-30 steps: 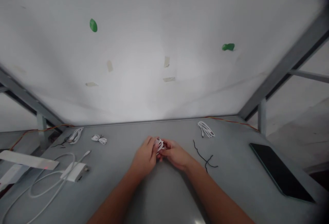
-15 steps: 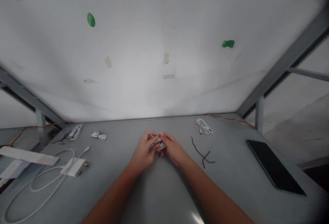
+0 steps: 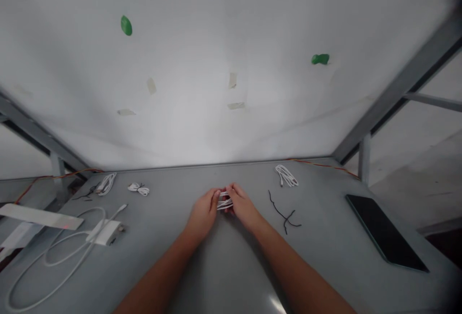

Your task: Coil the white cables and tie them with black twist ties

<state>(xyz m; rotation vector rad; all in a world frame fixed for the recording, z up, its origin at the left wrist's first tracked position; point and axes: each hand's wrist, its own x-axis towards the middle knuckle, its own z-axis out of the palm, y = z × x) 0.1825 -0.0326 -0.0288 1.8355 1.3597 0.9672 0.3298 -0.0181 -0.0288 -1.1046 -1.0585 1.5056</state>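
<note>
A coiled white cable (image 3: 224,203) is stretched between my two hands above the middle of the grey table (image 3: 224,266). My left hand (image 3: 202,212) is closed on its left end, thumb on top. The other end is gripped by my right hand (image 3: 244,207), whose fingers partly curl behind the strands. The cable's plugs are hidden by my hands. Right of my right hand lie thin black twist ties (image 3: 286,219). Beyond them rests another coiled white cable (image 3: 287,176), while a small tied white cable (image 3: 138,189) lies to the left.
At the left are a white charger (image 3: 104,232) with a long looped cable, another white coil (image 3: 107,184) and a white strip (image 3: 41,217). A dark phone-like slab (image 3: 386,232) lies at the right. A pale wall (image 3: 195,126) stands behind the table, with metal frame bars at both sides.
My left fingers have shifted from around the coil to its left end, so more of the white strands show between my hands. The other things stay in place.
</note>
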